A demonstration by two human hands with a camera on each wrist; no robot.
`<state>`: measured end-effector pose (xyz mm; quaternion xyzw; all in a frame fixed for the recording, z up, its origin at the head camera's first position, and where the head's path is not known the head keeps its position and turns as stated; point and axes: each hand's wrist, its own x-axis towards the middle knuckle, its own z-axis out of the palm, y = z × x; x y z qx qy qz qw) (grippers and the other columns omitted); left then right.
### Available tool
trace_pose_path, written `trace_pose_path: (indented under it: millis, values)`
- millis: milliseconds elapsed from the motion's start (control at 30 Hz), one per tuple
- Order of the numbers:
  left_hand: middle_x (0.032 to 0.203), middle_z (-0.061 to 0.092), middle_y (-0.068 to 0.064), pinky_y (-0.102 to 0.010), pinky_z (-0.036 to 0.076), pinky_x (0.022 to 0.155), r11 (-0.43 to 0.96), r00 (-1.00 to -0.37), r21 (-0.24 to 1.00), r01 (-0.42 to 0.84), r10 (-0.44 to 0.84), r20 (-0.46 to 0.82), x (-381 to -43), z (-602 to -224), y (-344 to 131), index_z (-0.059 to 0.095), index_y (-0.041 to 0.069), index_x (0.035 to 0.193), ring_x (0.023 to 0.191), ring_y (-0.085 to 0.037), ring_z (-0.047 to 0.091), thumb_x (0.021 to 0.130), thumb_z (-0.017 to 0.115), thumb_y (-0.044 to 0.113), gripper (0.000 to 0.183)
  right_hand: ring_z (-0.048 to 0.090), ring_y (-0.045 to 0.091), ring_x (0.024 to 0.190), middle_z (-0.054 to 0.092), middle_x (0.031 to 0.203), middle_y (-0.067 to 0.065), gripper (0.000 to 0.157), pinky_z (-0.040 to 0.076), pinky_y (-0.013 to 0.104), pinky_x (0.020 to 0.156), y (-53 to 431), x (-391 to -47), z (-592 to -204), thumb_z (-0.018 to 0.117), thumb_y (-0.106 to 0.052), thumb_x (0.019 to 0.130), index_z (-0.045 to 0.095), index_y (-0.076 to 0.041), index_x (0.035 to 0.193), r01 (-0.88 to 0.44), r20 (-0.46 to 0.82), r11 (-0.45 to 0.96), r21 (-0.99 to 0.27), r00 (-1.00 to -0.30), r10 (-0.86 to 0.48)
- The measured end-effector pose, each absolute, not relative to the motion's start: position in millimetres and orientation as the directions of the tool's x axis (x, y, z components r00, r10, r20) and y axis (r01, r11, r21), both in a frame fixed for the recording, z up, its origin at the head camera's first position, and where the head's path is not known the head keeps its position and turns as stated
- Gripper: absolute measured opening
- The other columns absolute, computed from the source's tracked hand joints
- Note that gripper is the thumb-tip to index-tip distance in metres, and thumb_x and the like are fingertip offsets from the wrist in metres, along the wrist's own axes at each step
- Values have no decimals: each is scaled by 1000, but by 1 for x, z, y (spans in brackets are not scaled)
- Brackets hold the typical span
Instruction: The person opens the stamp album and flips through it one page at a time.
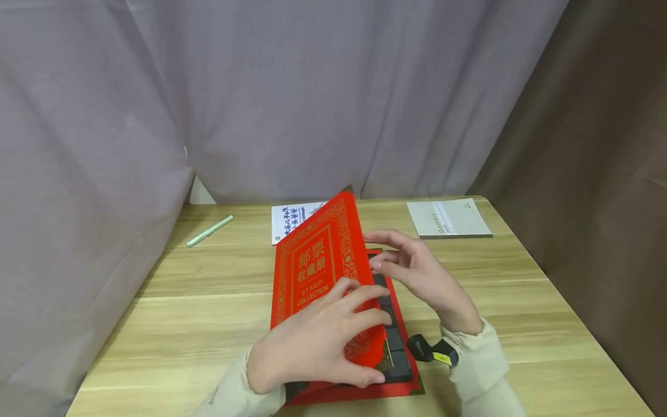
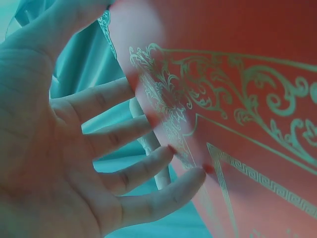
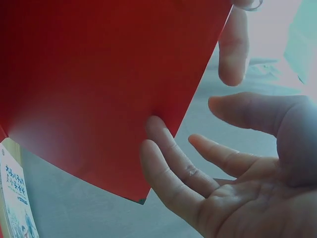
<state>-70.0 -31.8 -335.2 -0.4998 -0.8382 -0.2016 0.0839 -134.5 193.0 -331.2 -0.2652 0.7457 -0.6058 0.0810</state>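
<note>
A red stamp album [image 1: 312,260] with gold lettering lies on the table, its front cover raised at a slant. Beneath the cover's free edge, black pages [image 1: 398,362] show. My left hand [image 1: 325,330] is spread against the outer face of the cover near its lower free corner, the fingertips touching it in the left wrist view. The right hand [image 1: 417,269] is at the upper part of the free edge, its fingers loosely bent. In the right wrist view two of its fingertips touch the cover's plain red inner side [image 3: 99,89], while the thumb stays apart from it.
A white booklet [image 1: 283,223] with blue writing lies behind the album, partly hidden by the cover. At the back right is a grey book [image 1: 450,218], and a pale green pen [image 1: 210,230] lies at the back left. Curtains [image 1: 312,98] enclose the wooden table [image 1: 198,324].
</note>
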Motion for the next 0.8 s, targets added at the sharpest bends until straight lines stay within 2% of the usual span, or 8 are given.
trace_pose_path:
  millis: [133, 333, 600, 800]
  values:
    - [147, 48, 1, -23, 43, 99, 416, -491, 267, 869, 789, 369, -70, -334, -33, 66, 20, 119, 129, -19, 42, 81, 79, 53, 52, 68, 25, 106, 50, 144, 21, 46, 55, 33, 90, 193, -135, -333, 60, 3, 97, 49, 6, 142, -314, 216, 116, -942, -834, -507]
    - [140, 52, 3, -20, 46, 92, 423, -503, 278, 862, 778, 377, -69, -332, -35, 67, 21, 118, 126, -17, 43, 80, 80, 54, 52, 69, 25, 105, 48, 145, 21, 46, 54, 33, 92, 195, -139, -336, 58, 4, 98, 47, 6, 143, -339, 249, 85, -937, -819, -517]
    - [134, 56, 3, -20, 48, 86, 420, -506, 286, 861, 763, 403, -67, -332, -39, 67, 20, 118, 123, -16, 44, 80, 80, 54, 53, 69, 32, 103, 51, 143, 15, 43, 55, 35, 91, 200, -148, -346, 56, 0, 101, 48, 4, 143, -326, 229, 137, -935, -854, -468]
    - [135, 55, 3, -22, 48, 91, 407, -492, 278, 870, 749, 444, -66, -331, -45, 67, 19, 117, 124, -16, 44, 81, 80, 54, 53, 70, 22, 101, 52, 140, 20, 40, 55, 33, 89, 206, -161, -360, 56, -3, 102, 50, 4, 141, -315, 207, 199, -928, -879, -429]
